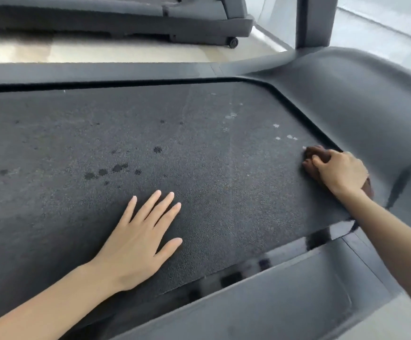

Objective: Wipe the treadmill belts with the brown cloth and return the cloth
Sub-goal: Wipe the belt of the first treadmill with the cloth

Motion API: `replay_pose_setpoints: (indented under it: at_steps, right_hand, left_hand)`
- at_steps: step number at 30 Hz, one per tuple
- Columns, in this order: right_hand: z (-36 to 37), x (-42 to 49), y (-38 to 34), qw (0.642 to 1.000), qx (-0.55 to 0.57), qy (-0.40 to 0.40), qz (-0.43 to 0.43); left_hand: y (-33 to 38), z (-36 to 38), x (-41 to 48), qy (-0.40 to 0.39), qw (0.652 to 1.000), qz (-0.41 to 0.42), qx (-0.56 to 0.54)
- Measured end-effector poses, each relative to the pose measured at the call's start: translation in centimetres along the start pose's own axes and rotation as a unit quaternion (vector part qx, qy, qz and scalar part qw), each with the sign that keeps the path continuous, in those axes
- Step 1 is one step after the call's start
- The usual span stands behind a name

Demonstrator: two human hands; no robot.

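A dark textured treadmill belt (101, 148) fills the middle of the head view, with dark wet spots and a few pale specks on it. My right hand (339, 171) presses a crumpled brown cloth (316, 153) onto the belt's right end, close to the motor cover; most of the cloth is hidden under the hand. My left hand (140, 239) lies flat on the belt near its front edge, fingers spread, holding nothing.
A grey motor cover (361, 99) curves up at the right, with an upright post (314, 20) behind it. Grey side rails (89, 72) border the belt. A second treadmill (126, 23) with a small wheel stands beyond a strip of pale floor.
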State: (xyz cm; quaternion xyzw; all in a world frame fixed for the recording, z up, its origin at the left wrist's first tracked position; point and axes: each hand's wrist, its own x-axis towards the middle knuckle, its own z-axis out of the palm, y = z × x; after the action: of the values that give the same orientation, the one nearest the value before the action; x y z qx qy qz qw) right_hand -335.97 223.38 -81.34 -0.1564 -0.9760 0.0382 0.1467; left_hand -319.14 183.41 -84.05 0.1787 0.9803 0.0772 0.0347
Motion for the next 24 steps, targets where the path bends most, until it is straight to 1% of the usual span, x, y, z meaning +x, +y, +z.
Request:
replay_pose_setpoints:
  at_steps: [2, 3, 6, 8, 10, 11, 13, 16, 18, 20, 22, 24]
  right_hand:
    - [-0.1, -1.5, -1.3, 1.000, 0.008, -0.004, 0.003]
    - [-0.3, -2.6, -2.2, 1.000, 0.017, -0.009, -0.011]
    - [-1.0, -7.4, -5.6, 0.994, 0.030, -0.027, -0.100]
    - [-1.4, -11.2, -7.1, 0.984, 0.052, -0.001, -0.168]
    - [-1.5, -13.8, -6.8, 0.976, 0.076, 0.024, -0.204]
    - [-1.6, -13.8, -5.7, 0.975, 0.080, 0.015, -0.205]
    - [-1.6, -11.9, -2.6, 0.985, 0.073, -0.003, -0.157]
    - [-1.8, -7.2, 2.4, 0.997, -0.024, 0.001, -0.069]
    - [-2.2, -5.4, 3.7, 0.998, -0.054, -0.011, -0.031]
    - [-2.1, -5.8, 3.2, 0.998, -0.056, -0.015, -0.027]
    - [-2.1, -8.1, 2.2, 0.998, -0.052, -0.002, -0.033]
    - [-2.6, -11.3, 1.7, 0.997, -0.021, 0.015, -0.067]
  left_hand:
    - [0.3, -0.3, 0.9, 0.001, 1.000, 0.006, 0.004]
    - [0.6, -0.6, 1.6, 0.004, 1.000, 0.012, 0.008]
    - [2.6, -1.1, 5.0, 0.028, 0.999, 0.036, 0.000]
    - [4.3, -0.8, 7.5, 0.044, 0.997, 0.069, 0.003]
    - [5.2, -0.1, 8.9, 0.043, 0.996, 0.079, 0.014]
    - [5.3, 0.3, 9.3, 0.037, 0.996, 0.077, 0.012]
    - [5.0, 1.2, 9.4, 0.031, 0.996, 0.084, 0.003]
    - [4.5, 1.8, 9.1, 0.034, 0.995, 0.090, -0.002]
    - [4.5, 1.9, 9.2, 0.036, 0.995, 0.090, -0.008]
    - [4.5, 1.9, 9.2, 0.041, 0.995, 0.089, -0.011]
    - [4.4, 1.9, 9.2, 0.046, 0.995, 0.092, -0.006]
    - [4.4, 1.9, 9.2, 0.049, 0.995, 0.090, -0.010]
